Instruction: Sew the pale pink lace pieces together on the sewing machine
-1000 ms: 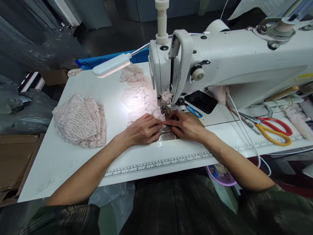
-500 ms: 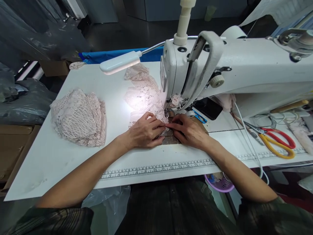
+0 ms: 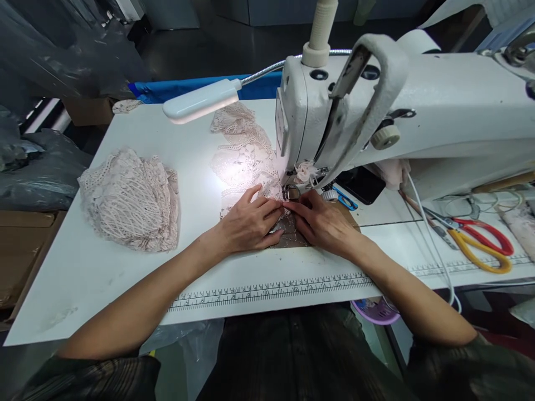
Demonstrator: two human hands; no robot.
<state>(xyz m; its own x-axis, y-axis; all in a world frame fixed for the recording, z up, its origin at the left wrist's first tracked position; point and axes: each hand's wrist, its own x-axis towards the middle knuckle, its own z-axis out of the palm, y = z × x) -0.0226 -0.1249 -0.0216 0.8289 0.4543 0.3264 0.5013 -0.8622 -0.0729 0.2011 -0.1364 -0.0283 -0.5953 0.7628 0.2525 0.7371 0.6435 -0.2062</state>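
Observation:
Pale pink lace fabric (image 3: 246,159) lies left of the needle area of a white sewing machine (image 3: 298,106), its near edge running under both hands. My left hand (image 3: 253,220) rests on the lace, fingers together, fingertips pinching its edge just in front of the presser foot (image 3: 291,193). From the other side my right hand (image 3: 320,220) meets it, index finger and thumb closed on the same lace edge. The fingertips of both hands almost touch. Below them shows the brown machine plate (image 3: 290,236). The needle itself is too small to make out.
A bundled pile of lace (image 3: 131,200) sits on the left of the white table (image 3: 96,278). A lamp (image 3: 203,100) shines over the lace. To the right lie a blue thread snipper (image 3: 346,199), a black phone (image 3: 363,184) and scissors (image 3: 480,245). A printed ruler (image 3: 271,292) runs along the front edge.
Both hands have moved slightly up toward the presser foot with the lace edge. The left index finger is a little more raised. The camera view has shifted slightly.

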